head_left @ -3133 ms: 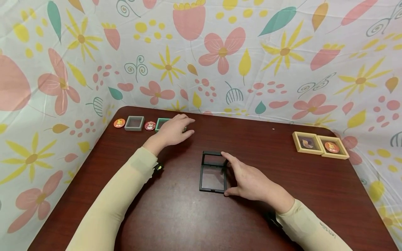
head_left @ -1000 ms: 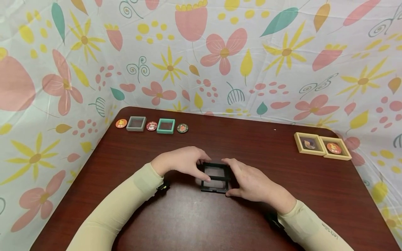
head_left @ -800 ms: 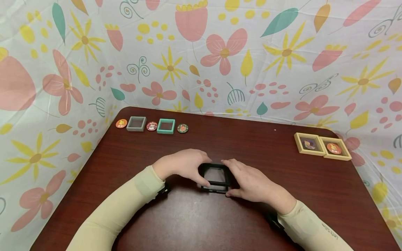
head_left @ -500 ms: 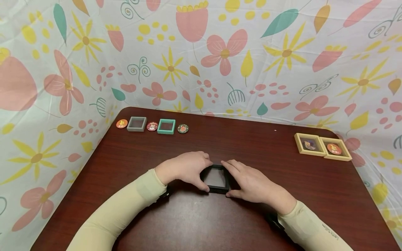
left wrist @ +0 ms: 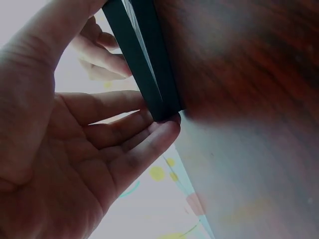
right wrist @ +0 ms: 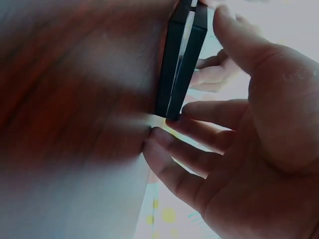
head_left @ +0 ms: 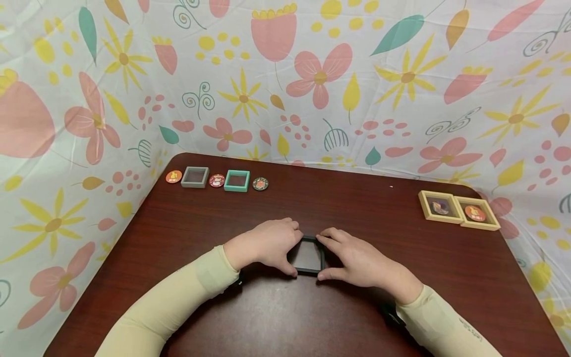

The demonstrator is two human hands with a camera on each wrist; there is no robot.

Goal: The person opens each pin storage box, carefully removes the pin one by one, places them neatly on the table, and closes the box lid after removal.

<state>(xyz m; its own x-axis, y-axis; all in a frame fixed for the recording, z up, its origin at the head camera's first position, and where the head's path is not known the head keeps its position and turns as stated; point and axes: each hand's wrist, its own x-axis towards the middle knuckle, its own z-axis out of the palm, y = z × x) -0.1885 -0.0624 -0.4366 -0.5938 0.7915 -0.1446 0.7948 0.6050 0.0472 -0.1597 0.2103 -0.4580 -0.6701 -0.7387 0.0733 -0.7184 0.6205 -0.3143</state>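
A black display frame with a clear film window [head_left: 309,256] lies on the table in the head view, between both hands. Its two hinged halves lie folded over each other, with a thin wedge-shaped gap between them along the side edges [left wrist: 144,59] in both wrist views. My left hand [head_left: 270,246] holds the frame's left side, thumb at the near corner and fingers at the far one. On the opposite side, my right hand [head_left: 363,259] spans the edge the same way, thumb near and fingertips at the far corner.
At the back left stand an orange badge [head_left: 173,176], a grey frame [head_left: 195,177], a red badge [head_left: 216,180], a teal frame [head_left: 237,180] and a dark green badge [head_left: 260,184]. Two yellow frames [head_left: 459,220] with badges lie at right. A patterned cloth [head_left: 285,99] hangs behind the table.
My left hand came from beside the dark green badge to the black frame and folded its upper half down toward me. My right hand has stayed at the frame's right side.
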